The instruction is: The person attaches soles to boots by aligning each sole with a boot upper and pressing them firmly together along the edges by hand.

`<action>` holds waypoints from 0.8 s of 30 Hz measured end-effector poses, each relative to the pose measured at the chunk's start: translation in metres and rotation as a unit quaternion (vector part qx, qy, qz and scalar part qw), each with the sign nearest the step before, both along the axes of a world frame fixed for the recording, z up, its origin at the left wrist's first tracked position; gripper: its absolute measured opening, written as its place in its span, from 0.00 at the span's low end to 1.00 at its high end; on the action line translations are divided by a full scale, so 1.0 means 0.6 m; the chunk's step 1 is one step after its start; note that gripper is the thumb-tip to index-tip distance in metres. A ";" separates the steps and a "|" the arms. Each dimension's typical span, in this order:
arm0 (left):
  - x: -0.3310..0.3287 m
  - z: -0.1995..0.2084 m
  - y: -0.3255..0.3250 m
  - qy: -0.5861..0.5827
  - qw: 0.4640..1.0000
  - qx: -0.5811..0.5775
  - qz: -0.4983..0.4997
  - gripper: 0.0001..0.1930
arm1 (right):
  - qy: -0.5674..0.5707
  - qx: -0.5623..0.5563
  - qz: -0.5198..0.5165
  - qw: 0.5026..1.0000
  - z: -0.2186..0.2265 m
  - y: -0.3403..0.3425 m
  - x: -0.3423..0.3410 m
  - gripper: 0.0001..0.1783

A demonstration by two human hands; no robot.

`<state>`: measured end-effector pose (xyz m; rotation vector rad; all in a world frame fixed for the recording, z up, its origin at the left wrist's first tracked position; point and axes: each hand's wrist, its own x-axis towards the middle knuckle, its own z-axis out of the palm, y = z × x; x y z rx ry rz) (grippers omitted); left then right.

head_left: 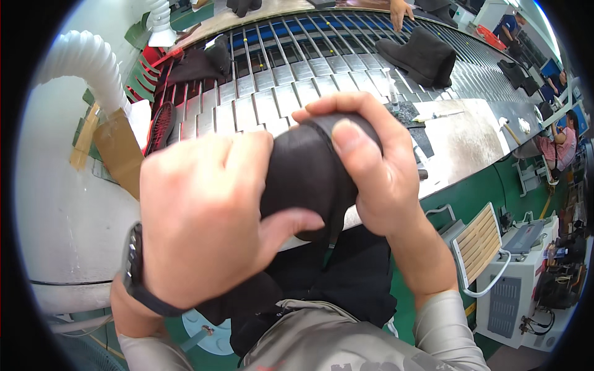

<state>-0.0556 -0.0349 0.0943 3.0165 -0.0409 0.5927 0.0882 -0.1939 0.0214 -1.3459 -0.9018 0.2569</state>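
A dark boot (300, 170) is held up before my chest, between both hands. My left hand (204, 204), with a black watch on its wrist, grips the boot's left side, its thumb pressed across the lower part. Around the right side, my right hand (387, 167) curls its fingers over the top, the thumb lying on the dark surface. The boot's far side and underside are hidden by my hands. Beyond it, another dark boot (424, 55) lies on the slatted roller conveyor (266, 102).
A black-and-red shoe sole (162, 127) and a dark boot (198, 67) lie at the conveyor's left. A white hose (80, 59) hangs there too. On the right, a hammer (511, 132) lies on the worktop (461, 145). A co-worker's hand (401, 12) reaches in at the far side.
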 end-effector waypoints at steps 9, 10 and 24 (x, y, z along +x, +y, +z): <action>-0.150 -0.069 -0.114 -0.136 0.967 0.148 -0.159 0.30 | -0.033 0.107 0.145 0.983 -0.041 -0.154 -0.122 0.26; -0.156 -0.082 -0.125 -0.186 0.960 0.157 -0.138 0.08 | -0.041 0.130 0.130 0.982 -0.052 -0.159 -0.132 0.23; -0.164 -0.111 -0.151 -0.223 0.956 0.138 -0.133 0.21 | -0.080 0.175 0.039 0.981 -0.082 -0.175 -0.170 0.13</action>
